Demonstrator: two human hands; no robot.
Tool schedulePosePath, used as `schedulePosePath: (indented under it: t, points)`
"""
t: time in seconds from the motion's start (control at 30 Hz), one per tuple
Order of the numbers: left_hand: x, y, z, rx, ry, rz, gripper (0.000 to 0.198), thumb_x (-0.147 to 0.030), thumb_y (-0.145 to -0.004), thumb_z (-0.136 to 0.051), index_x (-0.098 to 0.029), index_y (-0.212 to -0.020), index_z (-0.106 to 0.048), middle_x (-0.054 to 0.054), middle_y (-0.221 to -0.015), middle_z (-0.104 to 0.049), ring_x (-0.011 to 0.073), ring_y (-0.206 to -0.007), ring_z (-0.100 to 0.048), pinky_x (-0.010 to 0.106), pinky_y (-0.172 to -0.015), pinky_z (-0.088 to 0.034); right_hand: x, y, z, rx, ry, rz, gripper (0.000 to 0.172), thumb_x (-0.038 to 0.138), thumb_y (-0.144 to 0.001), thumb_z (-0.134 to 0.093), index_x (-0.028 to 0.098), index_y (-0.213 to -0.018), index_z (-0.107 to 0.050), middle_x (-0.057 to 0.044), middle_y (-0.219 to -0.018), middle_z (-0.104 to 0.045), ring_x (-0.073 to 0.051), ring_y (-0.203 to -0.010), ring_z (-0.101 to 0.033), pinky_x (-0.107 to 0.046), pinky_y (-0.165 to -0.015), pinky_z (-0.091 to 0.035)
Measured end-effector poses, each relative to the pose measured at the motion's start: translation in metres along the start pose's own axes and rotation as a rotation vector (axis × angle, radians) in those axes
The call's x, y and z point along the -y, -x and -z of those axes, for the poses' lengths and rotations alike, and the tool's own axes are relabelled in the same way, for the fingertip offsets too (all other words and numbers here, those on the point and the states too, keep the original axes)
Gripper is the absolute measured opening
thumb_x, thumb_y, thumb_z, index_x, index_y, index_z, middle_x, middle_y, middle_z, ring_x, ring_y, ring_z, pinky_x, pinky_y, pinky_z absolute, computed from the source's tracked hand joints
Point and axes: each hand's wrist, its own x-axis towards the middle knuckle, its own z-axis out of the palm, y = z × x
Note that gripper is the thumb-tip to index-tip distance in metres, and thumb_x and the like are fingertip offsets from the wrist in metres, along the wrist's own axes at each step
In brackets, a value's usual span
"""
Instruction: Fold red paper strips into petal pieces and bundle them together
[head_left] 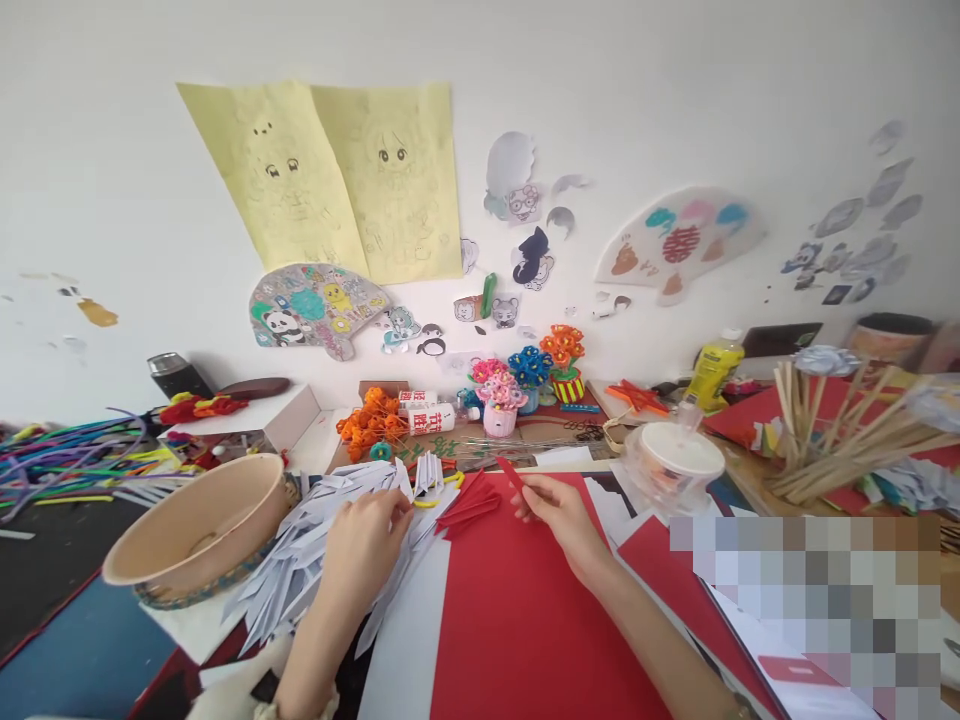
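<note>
My left hand rests with curled fingers on a heap of folded white paper pieces, near yellow scissors handles. My right hand pinches a small folded red paper piece between thumb and fingers. Between the hands lies a fan of folded red paper pieces. Both hands hover over a large red paper sheet on the desk.
A tan bowl stands at the left, with coloured pipe cleaners beyond it. A clear lidded tub and a bundle of wooden sticks are at the right. Glue bottles and small flower pots line the wall.
</note>
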Motion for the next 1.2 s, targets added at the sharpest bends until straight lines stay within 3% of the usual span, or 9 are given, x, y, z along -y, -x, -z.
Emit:
schedulePosePath:
  t: [0.23,0.4,0.6,0.8,0.93,1.2]
  points:
    - [-0.015,0.003,-0.023,0.044,-0.138,-0.086,0.020,-0.026,-0.089,-0.051,-0.020,-0.086,-0.069,0.009,-0.095,-0.072,0.0307,-0.097,-0.062,0.040,-0.080,-0.037,0.013,0.009,-0.009,0.088,-0.180,-0.135,0.048,0.058,-0.071,-0.075,0.018,-0.092,-0.060,0.000,-0.073,-0.060,-0.016,-0.065,-0.059,-0.031,-0.067,-0.047]
    - [-0.014,0.003,-0.028,0.022,-0.143,-0.095,0.016,-0.023,-0.089,-0.050,-0.020,-0.081,-0.064,0.008,-0.090,-0.072,0.0296,-0.092,-0.062,0.040,-0.078,-0.037,0.016,0.015,-0.013,0.161,-0.248,-0.205,0.043,0.057,-0.076,-0.073,0.020,-0.085,-0.052,0.004,-0.069,-0.054,-0.014,-0.063,-0.057,-0.030,-0.066,-0.046]
    - [-0.009,0.005,-0.029,-0.053,-0.060,-0.032,0.025,-0.033,-0.093,-0.041,-0.021,-0.083,-0.060,0.008,-0.084,-0.071,0.0275,-0.083,-0.063,0.039,-0.076,-0.038,0.023,0.019,-0.016,0.236,-0.224,-0.223,0.043,0.058,-0.079,-0.070,0.016,-0.084,-0.062,-0.002,-0.075,-0.059,-0.015,-0.067,-0.056,-0.029,-0.066,-0.043]
    - [-0.016,0.008,-0.026,-0.145,0.066,-0.010,0.028,-0.036,-0.096,-0.033,-0.021,-0.089,-0.057,0.006,-0.086,-0.073,0.0237,-0.077,-0.064,0.038,-0.077,-0.041,0.024,0.019,-0.012,0.253,-0.138,-0.171,0.045,0.060,-0.082,-0.066,0.015,-0.087,-0.070,-0.002,-0.077,-0.054,-0.012,-0.064,-0.046,-0.025,-0.058,-0.035]
    - [-0.026,0.011,-0.021,-0.145,0.404,-0.027,0.027,-0.042,-0.093,-0.041,-0.022,-0.085,-0.057,0.001,-0.073,-0.069,0.0191,-0.068,-0.062,0.030,-0.066,-0.043,0.022,0.019,-0.012,0.317,-0.148,-0.177,0.047,0.059,-0.081,-0.068,0.015,-0.097,-0.073,0.000,-0.073,-0.052,-0.010,-0.058,-0.040,-0.024,-0.054,-0.032]
    - [-0.052,0.018,-0.037,0.167,1.119,0.112,0.041,-0.060,-0.079,-0.061,-0.019,-0.075,-0.062,0.000,-0.063,-0.059,0.0142,-0.058,-0.050,0.024,-0.055,-0.038,0.019,0.024,-0.024,0.383,-0.258,-0.127,0.037,0.047,-0.080,-0.075,0.018,-0.103,-0.076,-0.002,-0.072,-0.061,-0.012,-0.062,-0.050,-0.026,-0.060,-0.039]
